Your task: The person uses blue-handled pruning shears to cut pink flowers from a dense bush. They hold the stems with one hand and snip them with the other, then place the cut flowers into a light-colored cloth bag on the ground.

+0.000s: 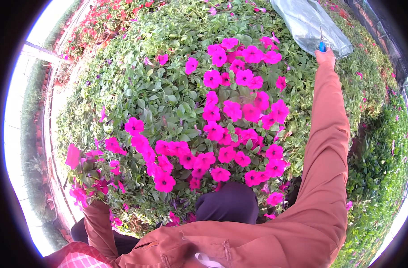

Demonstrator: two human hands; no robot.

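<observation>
My right hand (326, 59), at the end of an outstretched arm, is closed on a blue-handled cutting tool (322, 47) with a thin pointed metal blade. It is at the near end of a translucent plastic bag (311, 25) lying over the plants at the upper right; whether the fingers also grip the bag cannot be told. At the lower left, my left sleeve (98, 214) reaches up to a cluster of magenta petunias (90, 171). Blooms and leaves hide the left hand there. Many more magenta petunias (232, 110) spread among green foliage before me.
My dark-clad knee (227, 202) presses among the blooms at the bed's near side. Red flowers (90, 33) grow at the upper left, beside a pale path edge (50, 117). Another strip of green plants (381, 171) runs along the right, past a dark gap.
</observation>
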